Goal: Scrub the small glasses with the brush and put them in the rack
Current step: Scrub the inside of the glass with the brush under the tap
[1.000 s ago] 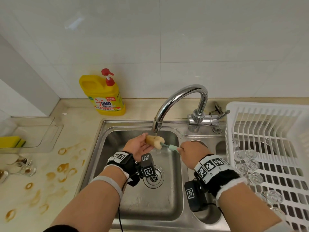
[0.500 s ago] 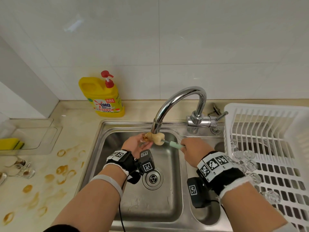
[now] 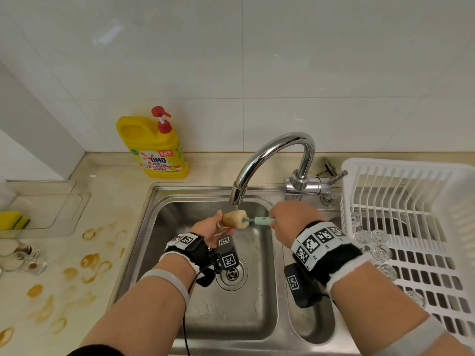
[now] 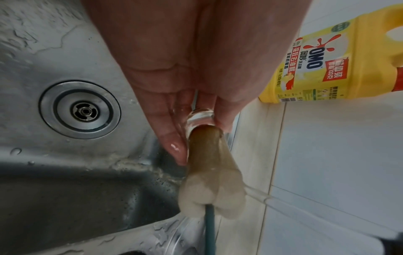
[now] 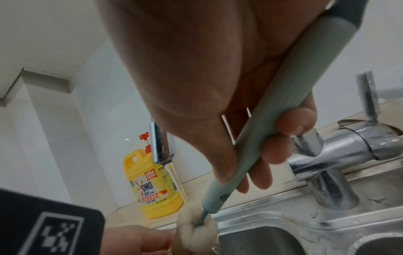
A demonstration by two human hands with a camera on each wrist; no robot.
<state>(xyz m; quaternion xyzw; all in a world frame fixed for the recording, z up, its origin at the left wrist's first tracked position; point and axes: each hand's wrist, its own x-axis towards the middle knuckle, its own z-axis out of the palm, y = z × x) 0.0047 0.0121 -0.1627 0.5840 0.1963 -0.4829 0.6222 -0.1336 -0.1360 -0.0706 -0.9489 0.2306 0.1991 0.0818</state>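
Small glass lies sideways under the tap, pinched in the left hand, mouth facing the right hand (fist round the brush handle), sponge head pushed inside.

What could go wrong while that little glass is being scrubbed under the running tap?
The glass is wet and held only by the fingertips of the left hand, so it might slip into the steel sink and chip. The sponge head of the brush, driven by the right hand, fills the glass tightly; a hard push could knock it loose. Water from the tap hits the sponge and may splash.
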